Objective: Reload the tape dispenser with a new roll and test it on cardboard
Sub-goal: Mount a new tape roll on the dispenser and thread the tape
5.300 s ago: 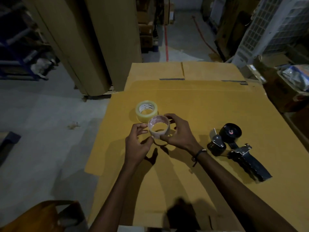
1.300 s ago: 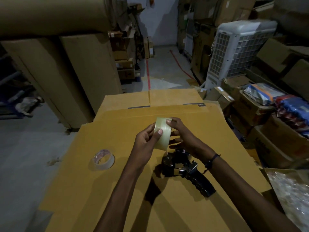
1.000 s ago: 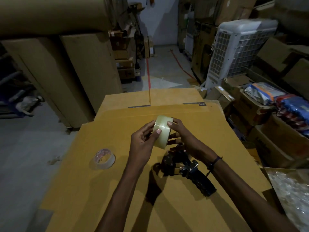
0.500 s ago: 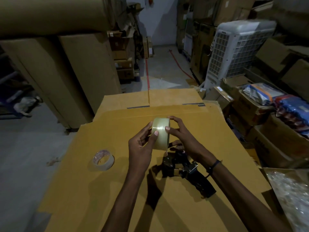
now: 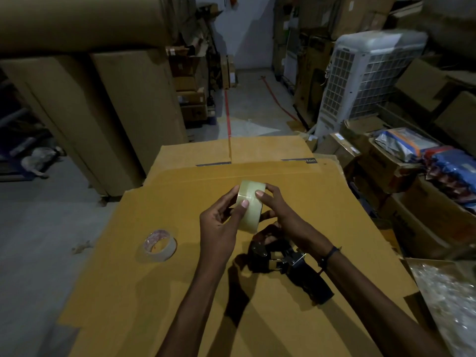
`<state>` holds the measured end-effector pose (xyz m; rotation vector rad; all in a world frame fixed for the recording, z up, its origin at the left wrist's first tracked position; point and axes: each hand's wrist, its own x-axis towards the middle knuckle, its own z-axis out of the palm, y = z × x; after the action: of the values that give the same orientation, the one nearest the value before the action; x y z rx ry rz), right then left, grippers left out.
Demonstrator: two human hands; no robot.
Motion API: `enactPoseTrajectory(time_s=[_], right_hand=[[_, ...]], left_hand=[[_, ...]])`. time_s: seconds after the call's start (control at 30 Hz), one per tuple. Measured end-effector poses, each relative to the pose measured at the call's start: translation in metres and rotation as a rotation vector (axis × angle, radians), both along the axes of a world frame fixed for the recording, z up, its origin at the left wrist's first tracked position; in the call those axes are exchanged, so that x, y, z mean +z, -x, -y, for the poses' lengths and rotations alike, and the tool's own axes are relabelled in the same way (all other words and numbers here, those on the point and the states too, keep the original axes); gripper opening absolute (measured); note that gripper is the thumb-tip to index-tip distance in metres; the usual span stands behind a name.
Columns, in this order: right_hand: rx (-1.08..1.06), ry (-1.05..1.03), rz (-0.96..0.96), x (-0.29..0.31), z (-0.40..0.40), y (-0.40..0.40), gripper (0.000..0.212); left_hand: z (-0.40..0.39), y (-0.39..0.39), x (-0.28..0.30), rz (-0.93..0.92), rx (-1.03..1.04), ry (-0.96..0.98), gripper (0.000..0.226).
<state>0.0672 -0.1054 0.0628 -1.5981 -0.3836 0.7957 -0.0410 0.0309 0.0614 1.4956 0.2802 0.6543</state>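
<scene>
**Head view: new roll held in both hands above the dispenser**

Head camera, looking forward and down: I see both hands raised over a wide sheet of cardboard (image 5: 296,181) that fills the lower middle of the frame. The new tape roll (image 5: 251,203), pale yellowish and full, stands on edge between them, its outer band facing me. My left hand (image 5: 219,225) grips it from the left, thumb pressed flat on the band, fingers wrapped round the far side. My right hand (image 5: 280,210) closes on it from the right, thumb on the band near the top edge, the other fingers curled behind and below. Both hands are clamped on the roll; it touches nothing else.

Directly under the right hand and wrist lies the black tape dispenser (image 5: 288,264), on its side on the cardboard, handle pointing toward the lower right, metal parts glinting near its middle. The hands hide part of its front end, so I cannot tell how its spindle sits. A dark band circles the right wrist.

To the left, well apart from the hands, the spent roll (image 5: 160,245) rests on the cardboard, a nearly bare core with a thin clear layer.

Beyond the sheet stand tall cartons (image 5: 116,112) on the left, a white air cooler (image 5: 360,81) at upper right, and open boxes of packaged goods (image 5: 417,161) along the right.
</scene>
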Motion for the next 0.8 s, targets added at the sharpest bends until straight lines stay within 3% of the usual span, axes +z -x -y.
enactPoseTrajectory(time_s=[0.2,0.33,0.6,0.67,0.8], right_hand=[[-0.064,0.016,-0.135,0.0003,-0.0058,-0.0004,0.063],[-0.067,-0.007,-0.246,-0.0009,-0.0085,-0.002,0.075],[-0.092,-0.082,-0.223,-0.001,-0.0085,0.0001,0.063],[-0.088,-0.078,-0.271,0.0019,-0.008,-0.0013,0.056],[-0.078,-0.05,-0.365,0.0064,-0.0073,-0.0056,0.062]], left_hand=[[0.0015,-0.001,0.0033,-0.012,-0.053,-0.011,0.05],[0.0004,0.0008,0.0017,-0.001,-0.046,-0.015,0.049],[0.0031,-0.0035,0.0008,0.0,-0.018,0.096,0.043],[0.0018,-0.0034,0.0002,-0.008,-0.046,0.086,0.045],[-0.002,-0.0022,-0.0031,-0.031,-0.128,0.065,0.051]])
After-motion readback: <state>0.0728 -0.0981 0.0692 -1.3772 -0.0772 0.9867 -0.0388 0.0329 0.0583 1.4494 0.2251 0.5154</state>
